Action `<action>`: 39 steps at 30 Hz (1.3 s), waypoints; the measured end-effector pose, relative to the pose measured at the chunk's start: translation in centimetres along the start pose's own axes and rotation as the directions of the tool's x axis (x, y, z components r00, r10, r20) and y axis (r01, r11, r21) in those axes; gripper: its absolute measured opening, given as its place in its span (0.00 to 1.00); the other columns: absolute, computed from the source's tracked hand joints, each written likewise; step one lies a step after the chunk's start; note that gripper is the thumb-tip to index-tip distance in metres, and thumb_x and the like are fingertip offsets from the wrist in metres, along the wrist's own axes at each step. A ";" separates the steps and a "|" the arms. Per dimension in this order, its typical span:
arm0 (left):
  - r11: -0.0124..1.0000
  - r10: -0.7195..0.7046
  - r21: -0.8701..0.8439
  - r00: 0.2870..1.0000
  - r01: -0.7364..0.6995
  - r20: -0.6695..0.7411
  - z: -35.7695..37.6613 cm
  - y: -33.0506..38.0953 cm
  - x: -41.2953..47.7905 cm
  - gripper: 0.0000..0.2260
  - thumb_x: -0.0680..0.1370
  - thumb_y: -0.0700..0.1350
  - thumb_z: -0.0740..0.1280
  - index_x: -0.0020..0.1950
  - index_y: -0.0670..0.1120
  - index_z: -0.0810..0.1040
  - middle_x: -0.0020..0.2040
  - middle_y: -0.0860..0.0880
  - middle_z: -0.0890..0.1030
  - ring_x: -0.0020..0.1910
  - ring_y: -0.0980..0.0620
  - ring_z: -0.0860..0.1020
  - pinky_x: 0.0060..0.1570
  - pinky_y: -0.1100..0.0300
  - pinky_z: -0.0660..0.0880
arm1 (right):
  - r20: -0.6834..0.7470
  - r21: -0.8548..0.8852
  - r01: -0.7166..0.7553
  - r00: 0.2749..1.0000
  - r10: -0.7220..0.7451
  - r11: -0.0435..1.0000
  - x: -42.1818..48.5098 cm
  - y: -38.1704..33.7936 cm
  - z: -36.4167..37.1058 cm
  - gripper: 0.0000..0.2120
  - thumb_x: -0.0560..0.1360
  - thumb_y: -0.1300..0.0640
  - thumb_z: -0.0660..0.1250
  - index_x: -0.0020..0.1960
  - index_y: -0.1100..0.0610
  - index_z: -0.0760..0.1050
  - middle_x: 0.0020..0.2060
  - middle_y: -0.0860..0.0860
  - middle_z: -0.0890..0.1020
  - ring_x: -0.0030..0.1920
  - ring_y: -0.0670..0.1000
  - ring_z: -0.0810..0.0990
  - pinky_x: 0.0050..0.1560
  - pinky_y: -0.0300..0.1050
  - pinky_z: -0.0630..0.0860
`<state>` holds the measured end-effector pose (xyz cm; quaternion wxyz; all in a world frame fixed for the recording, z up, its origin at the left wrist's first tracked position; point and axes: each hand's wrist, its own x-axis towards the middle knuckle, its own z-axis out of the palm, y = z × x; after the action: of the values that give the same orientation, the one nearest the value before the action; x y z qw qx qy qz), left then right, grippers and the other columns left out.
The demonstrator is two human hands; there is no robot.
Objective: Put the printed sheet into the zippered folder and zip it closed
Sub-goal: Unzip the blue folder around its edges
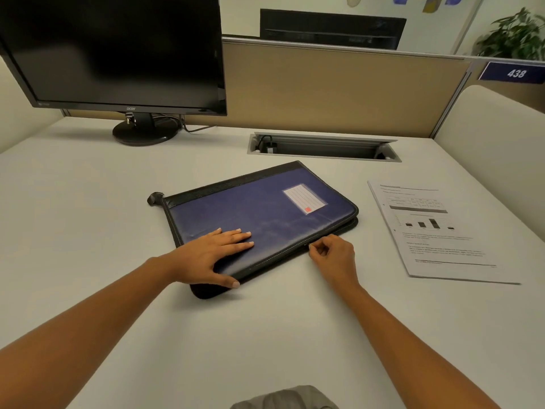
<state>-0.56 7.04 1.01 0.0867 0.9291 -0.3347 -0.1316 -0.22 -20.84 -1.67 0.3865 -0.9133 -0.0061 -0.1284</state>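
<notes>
Beside the sheet [436, 231], left hand [212, 252] presses the folder [265, 208] flat, right hand [333, 255] pinches its zipper [342, 229].

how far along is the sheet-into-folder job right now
Nothing is done yet: the printed sheet lies on the desk right of the zippered folder, outside it. In hand: the left hand presses flat on it while the right hand pinches at the zipper on the near edge. Left: open it, slide the sheet in, zip shut.
</notes>
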 end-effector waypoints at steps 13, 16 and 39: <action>0.992 0.050 0.112 0.999 -0.051 0.013 0.7 -0.5 0.0 0.46 0.67 0.69 0.63 0.75 0.53 0.43 0.74 0.55 0.39 0.73 0.57 0.36 0.73 0.55 0.37 | -0.083 0.032 -0.080 0.993 0.082 0.996 0.6 0.8 0.1 0.04 0.71 0.61 0.68 0.42 0.62 0.80 0.37 0.57 0.82 0.35 0.49 0.76 0.40 0.40 0.72; 0.983 0.046 0.179 0.999 -0.041 -0.024 1.0 -0.3 0.0 0.44 0.69 0.68 0.63 0.75 0.51 0.46 0.73 0.54 0.40 0.72 0.56 0.38 0.73 0.54 0.39 | -0.082 0.028 -0.074 0.994 0.076 0.997 0.3 0.7 0.2 0.04 0.71 0.61 0.68 0.42 0.62 0.80 0.37 0.57 0.82 0.35 0.50 0.76 0.40 0.41 0.72; 0.979 -0.013 0.204 0.998 0.024 -0.055 1.5 0.7 0.8 0.40 0.72 0.66 0.60 0.76 0.51 0.47 0.77 0.50 0.46 0.75 0.53 0.43 0.73 0.52 0.41 | 0.043 0.045 0.051 0.998 -0.053 0.998 -1.8 -0.8 1.2 0.03 0.70 0.63 0.69 0.39 0.61 0.80 0.34 0.56 0.81 0.32 0.47 0.73 0.34 0.30 0.68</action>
<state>-0.86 5.90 -0.38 -0.0015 0.9393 -0.3353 -0.0726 -1.78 -19.29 -2.28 0.4029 -0.9067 -0.0412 -0.1180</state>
